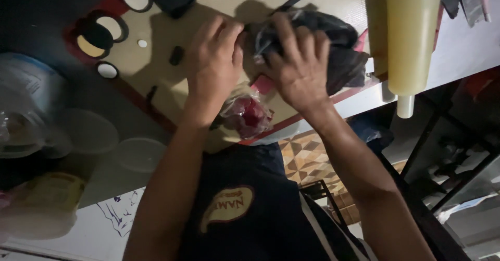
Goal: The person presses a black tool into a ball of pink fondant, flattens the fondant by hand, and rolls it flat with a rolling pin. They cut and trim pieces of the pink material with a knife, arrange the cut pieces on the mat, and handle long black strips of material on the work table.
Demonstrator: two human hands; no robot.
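Carried everything on one bench (458, 52), pale at the right edge. Was covered in the middle by a tan mat (219, 0) with a red border. Bore on that mat a crumpled black bag (341, 47), a small clear bag of red pieces (250, 116), a white button-like disc (142, 43), a small dark oblong (176, 56) and round black-rimmed rings (101, 32). Held a cream roll (411, 32) far right, clear plastic lids (88, 132) left.

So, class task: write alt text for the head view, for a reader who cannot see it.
Two bare hands, left hand and right hand, grip a dark crumpled bag on a tan mat. A clear bag of red pieces lies beneath them, a pale rolling pin alongside.
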